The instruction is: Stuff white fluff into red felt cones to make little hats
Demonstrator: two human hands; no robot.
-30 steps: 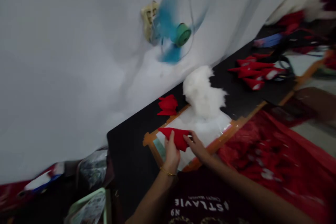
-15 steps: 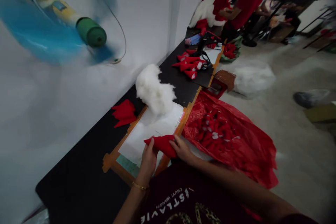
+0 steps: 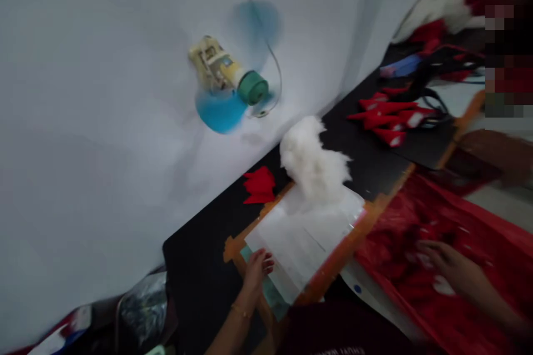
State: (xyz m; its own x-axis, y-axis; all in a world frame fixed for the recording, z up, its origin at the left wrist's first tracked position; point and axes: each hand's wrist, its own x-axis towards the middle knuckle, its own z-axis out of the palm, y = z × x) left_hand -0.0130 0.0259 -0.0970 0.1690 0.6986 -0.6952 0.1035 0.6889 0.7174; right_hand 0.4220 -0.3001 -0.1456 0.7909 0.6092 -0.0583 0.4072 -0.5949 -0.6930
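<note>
My left hand rests on the near corner of the white sheet taped to the black table, fingers curled loosely with nothing in them. My right hand reaches into the red plastic bag full of small red and white felt pieces, fingers spread over them; motion blur hides whether it holds one. A heap of white stuffing lies at the sheet's far end. A small stack of red felt cones sits near the wall.
A blue wall fan spins above the table. More red cones and black cables lie farther along the table. A shiny bag sits at the table's near left end. Another person appears blurred at the far right.
The red felt cone held in both hands is gone from view. My right hand moved right into the red bag; my left hand stayed at the sheet's corner.
</note>
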